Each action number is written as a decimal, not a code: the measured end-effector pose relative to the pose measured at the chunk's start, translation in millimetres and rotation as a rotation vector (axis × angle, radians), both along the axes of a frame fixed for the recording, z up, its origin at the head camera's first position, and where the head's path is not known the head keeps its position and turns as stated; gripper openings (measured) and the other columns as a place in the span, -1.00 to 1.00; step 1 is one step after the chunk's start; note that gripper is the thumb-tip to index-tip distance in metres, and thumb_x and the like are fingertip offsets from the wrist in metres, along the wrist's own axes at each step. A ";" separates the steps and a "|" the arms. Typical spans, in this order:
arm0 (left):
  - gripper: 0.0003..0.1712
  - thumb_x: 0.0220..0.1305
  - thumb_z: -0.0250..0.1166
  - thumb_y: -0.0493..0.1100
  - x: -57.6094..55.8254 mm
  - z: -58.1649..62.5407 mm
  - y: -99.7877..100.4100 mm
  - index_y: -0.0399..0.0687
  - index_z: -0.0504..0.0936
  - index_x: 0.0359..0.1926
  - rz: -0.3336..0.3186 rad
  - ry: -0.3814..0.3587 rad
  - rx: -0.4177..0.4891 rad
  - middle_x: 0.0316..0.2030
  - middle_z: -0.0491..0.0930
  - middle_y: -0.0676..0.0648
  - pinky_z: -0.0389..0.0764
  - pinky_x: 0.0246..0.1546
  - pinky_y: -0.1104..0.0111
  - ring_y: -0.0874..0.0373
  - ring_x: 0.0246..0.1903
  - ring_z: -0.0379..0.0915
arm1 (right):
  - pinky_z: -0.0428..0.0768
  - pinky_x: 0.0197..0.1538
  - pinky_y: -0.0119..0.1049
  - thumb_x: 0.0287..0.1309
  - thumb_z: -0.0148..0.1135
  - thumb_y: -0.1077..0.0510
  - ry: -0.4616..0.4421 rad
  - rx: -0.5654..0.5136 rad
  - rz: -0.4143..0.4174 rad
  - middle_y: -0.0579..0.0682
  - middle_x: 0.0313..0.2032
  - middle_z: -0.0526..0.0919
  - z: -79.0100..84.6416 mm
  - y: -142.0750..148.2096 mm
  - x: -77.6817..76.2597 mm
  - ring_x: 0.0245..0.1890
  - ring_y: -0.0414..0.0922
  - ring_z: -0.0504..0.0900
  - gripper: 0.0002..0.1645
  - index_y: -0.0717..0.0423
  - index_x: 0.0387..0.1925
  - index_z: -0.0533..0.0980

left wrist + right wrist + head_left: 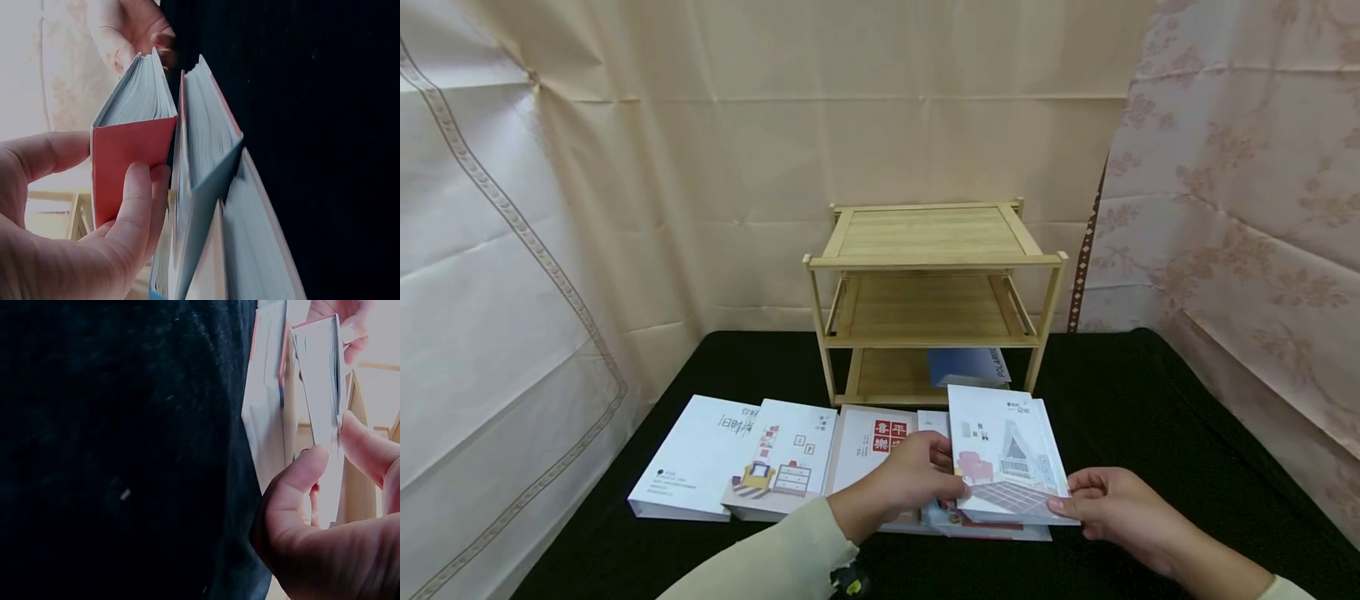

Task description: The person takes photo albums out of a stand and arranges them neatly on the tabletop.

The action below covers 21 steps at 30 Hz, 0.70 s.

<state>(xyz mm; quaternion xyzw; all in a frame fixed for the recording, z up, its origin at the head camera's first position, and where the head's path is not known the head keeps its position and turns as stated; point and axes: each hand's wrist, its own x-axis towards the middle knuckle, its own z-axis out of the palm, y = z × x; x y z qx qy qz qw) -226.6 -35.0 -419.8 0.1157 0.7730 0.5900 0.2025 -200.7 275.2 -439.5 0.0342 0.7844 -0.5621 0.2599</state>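
Note:
A white photo album (1000,433), its cover printed with a pink armchair and a grey tower, is held by both hands over other albums. My left hand (906,479) grips its left edge; in the left wrist view the thumb and fingers straddle its red spine (128,156). My right hand (1120,508) pinches the lower right corner, where the loose page edges (315,369) show in the right wrist view. Under and beside it lie an album with red characters (868,433) and a pale one (932,421), partly hidden by the left hand.
Further left lie an album with a yellow chair picture (790,450) and a plain white album (688,467). Behind them stands a three-tier wooden shelf (936,342); a blue album (966,365) is on its bottom tier. Dark cloth (1157,417) covers the table, with curtains (910,100) around it.

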 end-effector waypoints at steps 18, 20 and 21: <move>-0.64 0.06 0.45 -0.48 4.6 -3.0 54.1 -0.18 0.61 -0.12 -0.056 -0.067 0.018 -0.36 0.73 -0.06 0.79 -0.35 0.30 0.13 -0.41 0.72 | 0.70 -0.11 -0.17 0.36 0.31 -0.07 -0.043 0.082 -0.048 0.06 -0.10 0.74 -6.1 51.2 14.6 -0.10 -0.02 0.69 -0.27 0.42 0.25 0.35; -0.66 0.08 0.44 -0.49 4.8 -2.7 59.5 -0.16 0.62 -0.13 -0.064 -0.090 0.018 -0.37 0.72 -0.06 0.79 -0.40 0.28 0.10 -0.44 0.72 | 0.70 -0.10 -0.17 0.37 0.31 -0.08 -0.048 0.096 -0.058 0.05 -0.10 0.73 -6.7 56.1 15.9 -0.10 -0.03 0.69 -0.26 0.44 0.26 0.35; -0.67 0.09 0.44 -0.49 4.8 -2.6 61.8 -0.15 0.62 -0.14 -0.069 -0.095 0.011 -0.38 0.72 -0.05 0.78 -0.43 0.29 0.11 -0.45 0.71 | 0.70 -0.11 -0.17 0.37 0.31 -0.08 -0.048 0.104 -0.063 0.05 -0.10 0.73 -7.0 58.1 16.5 -0.10 -0.03 0.69 -0.25 0.44 0.26 0.35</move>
